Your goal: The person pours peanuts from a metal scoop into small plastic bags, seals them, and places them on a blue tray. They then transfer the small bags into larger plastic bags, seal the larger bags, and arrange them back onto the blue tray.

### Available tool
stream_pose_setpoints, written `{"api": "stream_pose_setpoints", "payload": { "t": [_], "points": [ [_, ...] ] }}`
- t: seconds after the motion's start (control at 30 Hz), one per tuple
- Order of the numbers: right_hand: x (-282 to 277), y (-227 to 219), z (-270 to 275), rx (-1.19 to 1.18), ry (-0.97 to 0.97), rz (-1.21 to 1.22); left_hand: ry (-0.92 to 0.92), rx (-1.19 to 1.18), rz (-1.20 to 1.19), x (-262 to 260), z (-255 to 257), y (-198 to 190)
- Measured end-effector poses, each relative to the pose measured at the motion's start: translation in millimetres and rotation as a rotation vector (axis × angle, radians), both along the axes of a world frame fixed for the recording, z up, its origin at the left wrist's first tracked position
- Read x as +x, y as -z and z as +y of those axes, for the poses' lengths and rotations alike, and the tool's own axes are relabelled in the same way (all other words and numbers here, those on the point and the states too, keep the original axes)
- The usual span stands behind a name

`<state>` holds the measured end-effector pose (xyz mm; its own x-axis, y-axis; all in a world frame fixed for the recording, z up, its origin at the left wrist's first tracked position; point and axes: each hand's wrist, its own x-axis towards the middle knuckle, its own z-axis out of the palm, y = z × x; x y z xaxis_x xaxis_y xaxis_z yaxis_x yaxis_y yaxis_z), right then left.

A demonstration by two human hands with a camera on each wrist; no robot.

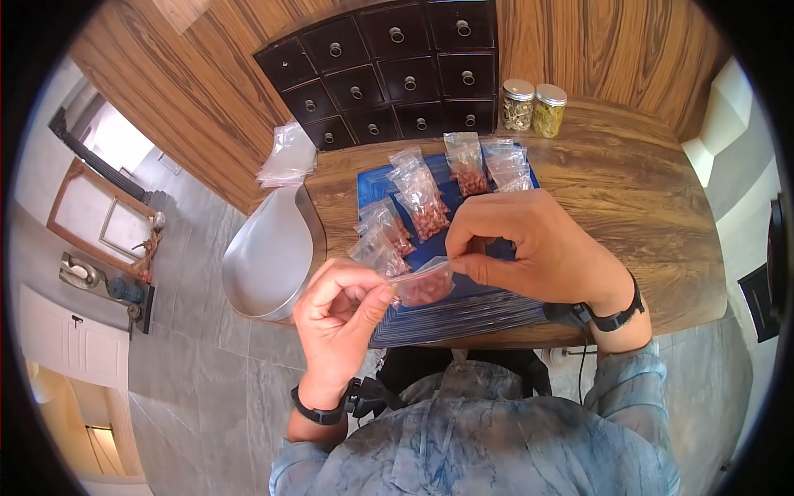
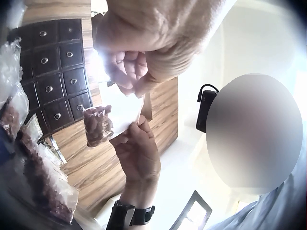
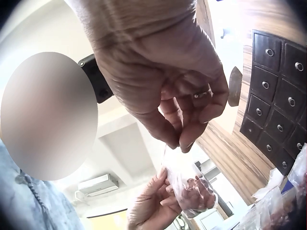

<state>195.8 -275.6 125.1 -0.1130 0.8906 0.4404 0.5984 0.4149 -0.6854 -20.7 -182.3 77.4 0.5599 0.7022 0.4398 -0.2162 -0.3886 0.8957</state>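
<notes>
A small clear zip bag (image 1: 432, 288) with reddish peanuts in its lower part is held up between my two hands over the front of the blue tray (image 1: 475, 312). My left hand (image 1: 337, 307) pinches one top corner between thumb and index finger. At the other top corner, the thumb and fingertips of my right hand (image 1: 529, 246) pinch the edge. The peanuts (image 2: 97, 125) hang in the bag's bottom in the left wrist view. In the right wrist view, the bag (image 3: 192, 191) hangs below the right fingertips. More filled bags (image 1: 426, 207) lie on the tray behind.
A grey teardrop-shaped metal pan (image 1: 265, 260) stands at the table's left edge, beside a stack of flat clear bags (image 1: 288, 155). At the back is a dark drawer cabinet (image 1: 389, 74). Two lidded jars (image 1: 518, 107) stand to its right on the wooden table (image 1: 645, 198).
</notes>
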Motion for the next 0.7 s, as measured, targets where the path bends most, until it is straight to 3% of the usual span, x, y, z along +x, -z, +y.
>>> {"api": "stream_pose_setpoints", "payload": {
  "t": [0.47, 0.57, 0.7],
  "points": [
    [1.3, -0.2, 1.3, 0.144, -0.030, -0.022, 0.004, 0.119, 0.062, 9.1, -2.4, -7.1],
    [0.8, 2.7, 2.2, 0.143, -0.026, -0.013, -0.009, 0.038, 0.072, 8.9, -5.2, -6.9],
    [-1.1, 4.7, 3.6, 0.160, -0.019, -0.017, -0.002, 0.145, 0.006, 10.0, 0.5, -1.9]
  ]
}}
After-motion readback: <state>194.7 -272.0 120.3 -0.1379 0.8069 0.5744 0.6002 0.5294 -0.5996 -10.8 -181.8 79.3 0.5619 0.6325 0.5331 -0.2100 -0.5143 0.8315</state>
